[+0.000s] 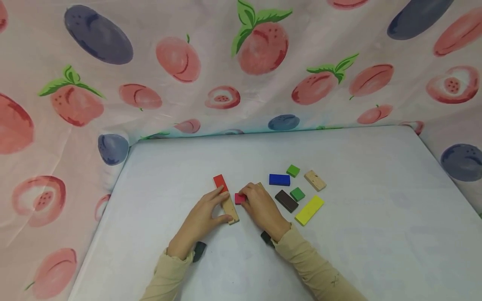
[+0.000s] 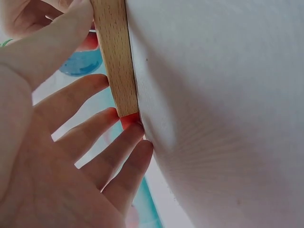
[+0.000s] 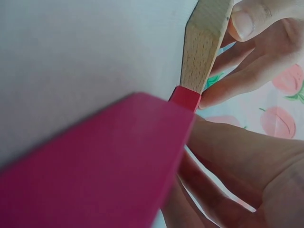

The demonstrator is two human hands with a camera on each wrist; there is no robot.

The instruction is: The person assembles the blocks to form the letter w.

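In the head view, my left hand [image 1: 205, 212] rests along a plain wooden block [image 1: 230, 210] that lies end to end with a red block [image 1: 219, 180]. The left wrist view shows its fairly straight fingers touching the side of the wooden block [image 2: 116, 61] and the red one [image 2: 128, 121]. Just to the right, my right hand [image 1: 263, 209] pinches a pink block [image 1: 238, 199], which looms large in the right wrist view [image 3: 104, 156]. Another wooden block [image 1: 260, 184] is mostly hidden behind the right hand.
Right of the hands lie a blue block [image 1: 279, 179], a light green one [image 1: 293, 170], a darker green one [image 1: 297, 194], a dark brown one [image 1: 286, 201], a yellow one [image 1: 309, 210] and a wooden one [image 1: 315, 180]. Fruit-patterned cloth [image 1: 218, 54] borders the white table [image 1: 376, 242].
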